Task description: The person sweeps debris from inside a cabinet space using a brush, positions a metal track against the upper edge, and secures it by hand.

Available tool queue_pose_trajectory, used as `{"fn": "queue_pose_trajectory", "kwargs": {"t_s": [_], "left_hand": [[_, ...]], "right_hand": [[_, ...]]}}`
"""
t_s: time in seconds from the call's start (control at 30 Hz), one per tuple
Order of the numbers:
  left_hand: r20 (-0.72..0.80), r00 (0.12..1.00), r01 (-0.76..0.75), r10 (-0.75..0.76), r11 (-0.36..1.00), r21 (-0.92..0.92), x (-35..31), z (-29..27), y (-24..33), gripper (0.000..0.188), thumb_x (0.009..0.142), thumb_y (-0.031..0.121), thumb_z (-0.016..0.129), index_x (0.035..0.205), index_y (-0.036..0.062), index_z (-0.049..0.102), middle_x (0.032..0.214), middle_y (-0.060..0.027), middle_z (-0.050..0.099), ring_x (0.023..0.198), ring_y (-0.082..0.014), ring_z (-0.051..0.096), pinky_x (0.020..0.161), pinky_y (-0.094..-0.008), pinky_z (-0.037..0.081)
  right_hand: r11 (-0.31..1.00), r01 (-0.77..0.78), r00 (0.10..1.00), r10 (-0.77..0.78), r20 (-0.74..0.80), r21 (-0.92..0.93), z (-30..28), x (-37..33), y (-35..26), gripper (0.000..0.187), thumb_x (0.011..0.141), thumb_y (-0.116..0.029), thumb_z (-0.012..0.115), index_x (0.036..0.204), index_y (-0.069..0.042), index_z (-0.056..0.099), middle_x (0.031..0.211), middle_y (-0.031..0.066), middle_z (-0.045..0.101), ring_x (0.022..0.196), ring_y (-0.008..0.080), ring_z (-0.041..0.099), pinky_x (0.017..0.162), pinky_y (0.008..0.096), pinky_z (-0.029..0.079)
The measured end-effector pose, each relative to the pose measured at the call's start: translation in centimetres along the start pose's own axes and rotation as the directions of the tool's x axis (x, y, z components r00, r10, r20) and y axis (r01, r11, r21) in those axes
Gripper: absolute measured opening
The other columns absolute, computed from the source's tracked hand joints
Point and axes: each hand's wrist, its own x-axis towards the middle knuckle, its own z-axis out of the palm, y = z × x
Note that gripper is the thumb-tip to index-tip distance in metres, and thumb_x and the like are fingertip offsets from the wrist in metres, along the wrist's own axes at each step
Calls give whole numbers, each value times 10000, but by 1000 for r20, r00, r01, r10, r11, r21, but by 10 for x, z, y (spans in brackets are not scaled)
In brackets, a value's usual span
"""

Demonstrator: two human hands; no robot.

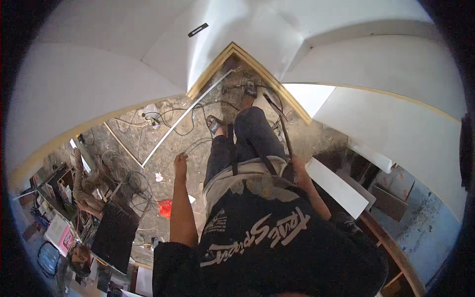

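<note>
My right hand (299, 164) is wrapped round the handle of a hammer (278, 110). Its long, slightly curved dark head points away from me, beside my right leg. On the other side, my left hand (181, 159) hangs over the floor with its fingers curled together. Whether anything small sits in those fingers I cannot make out. Ahead of my feet, pale wooden edges (232, 47) of white panels meet in a pointed corner. A dark slotted handle (198, 30) is on the white panel (168, 37) beyond it.
A thin white strip (188, 116) and dark cables (198, 105) cross the dirty floor (163, 133). Large white panels curve round both sides. Tools and clutter crowd the left, near a black board (115, 232) and a red bag (165, 208). A white board (336, 188) lies at right.
</note>
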Motion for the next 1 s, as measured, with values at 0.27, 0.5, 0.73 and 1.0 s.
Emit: {"fn": "queue_pose_trajectory", "kwargs": {"t_s": [0.27, 0.5, 0.73, 1.0], "left_hand": [[68, 988, -146, 139, 984, 101, -66, 11, 50, 334, 906, 210, 537, 1158, -9, 557, 1009, -103, 610, 970, -180, 571, 852, -303, 447], [26, 996, 74, -80, 983, 167, -83, -22, -81, 338, 894, 236, 548, 1110, -20, 592, 968, -108, 641, 908, -191, 592, 826, -327, 466], [-68, 991, -118, 117, 993, -16, -63, -14, -21, 323, 895, 208, 553, 1127, -16, 574, 981, -122, 626, 899, -201, 591, 794, -318, 481], [-59, 987, -147, 148, 989, 24, -76, -37, -40, 338, 903, 195, 548, 1166, -18, 550, 1050, -137, 614, 947, -204, 588, 810, -309, 480]], "right_hand": [[753, -367, 927, 249, 281, 546, 45, 69, 64, 420, 850, -361, 576, 1011, 26, 605, 783, 116, 581, 649, 231, 542, 574, 389, 429], [973, -152, 910, 70, 409, 173, 61, 64, 56, 387, 839, -310, 583, 1037, 21, 603, 850, 135, 610, 698, 251, 585, 605, 396, 464], [805, 441, 897, -380, 225, -398, 145, 134, 27, 363, 827, -260, 591, 1063, 16, 602, 917, 154, 638, 748, 272, 628, 636, 404, 499], [976, -37, 928, -46, 370, 215, 162, 79, -49, 400, 822, -292, 646, 1100, -7, 605, 911, 133, 663, 715, 206, 640, 489, 358, 492]]}}
